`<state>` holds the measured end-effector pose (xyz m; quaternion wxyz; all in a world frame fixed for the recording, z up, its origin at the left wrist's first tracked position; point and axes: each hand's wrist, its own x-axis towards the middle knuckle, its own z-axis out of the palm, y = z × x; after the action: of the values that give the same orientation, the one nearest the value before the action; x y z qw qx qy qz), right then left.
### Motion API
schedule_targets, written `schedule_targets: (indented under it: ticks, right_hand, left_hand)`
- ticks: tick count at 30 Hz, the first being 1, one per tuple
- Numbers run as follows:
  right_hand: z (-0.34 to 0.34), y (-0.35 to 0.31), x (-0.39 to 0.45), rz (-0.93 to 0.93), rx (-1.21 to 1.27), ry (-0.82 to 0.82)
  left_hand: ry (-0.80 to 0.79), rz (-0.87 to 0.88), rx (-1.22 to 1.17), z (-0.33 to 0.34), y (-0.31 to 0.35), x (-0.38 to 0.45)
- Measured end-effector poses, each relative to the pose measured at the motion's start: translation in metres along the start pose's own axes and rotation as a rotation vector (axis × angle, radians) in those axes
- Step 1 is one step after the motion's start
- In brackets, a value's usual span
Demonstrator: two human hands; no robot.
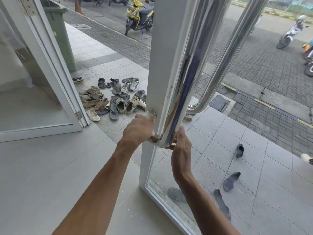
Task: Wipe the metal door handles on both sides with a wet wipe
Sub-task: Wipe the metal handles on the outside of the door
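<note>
Left hand (138, 128) hides most of the wipe (153, 133) at the handle (177, 92).

No legible text anywhere. Nothing readable on the near door handle (179, 85), only reflections in the polished metal. Nothing on the white door frame (162, 56) either. Markings on the yellow scooter (137, 16) too small and blurred to make out; same for the white scooter (291, 33). No label to read on the green bin (59, 31). No brand discernible on the shoes (115, 95) piled on the tiles.
</note>
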<state>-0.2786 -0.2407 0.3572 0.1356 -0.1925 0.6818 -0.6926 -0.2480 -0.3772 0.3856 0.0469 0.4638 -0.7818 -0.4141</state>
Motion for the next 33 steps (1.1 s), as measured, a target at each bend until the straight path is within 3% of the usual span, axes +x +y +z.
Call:
schedule_targets:
  ticks: [2, 5, 10, 16, 27, 33]
  right_hand:
    - [0.000, -0.001, 0.000, -0.005, -0.002, -0.007]
    - [0.001, -0.001, 0.003, -0.011, -0.006, -0.018]
    - [0.002, -0.001, 0.000, -0.002, 0.007, -0.037]
    - [0.001, -0.002, 0.000, 0.014, -0.008, -0.022]
    - [0.001, 0.000, -0.003, 0.024, -0.025, -0.008]
    - [0.002, 0.001, -0.006, 0.023, 0.013, -0.030]
  left_hand:
    - [-0.033, 0.021, -0.005, -0.003, -0.002, 0.005]
    - [-0.084, 0.050, -0.195, -0.009, -0.004, 0.012]
    - [-0.402, -0.081, -0.996, -0.012, -0.012, 0.020]
    - [-0.778, -0.235, -1.478, -0.005, -0.032, 0.008]
    - [-0.767, -0.232, -1.506, 0.000, -0.034, 0.011]
    - [-0.649, -0.100, -1.480, 0.013, -0.036, -0.008]
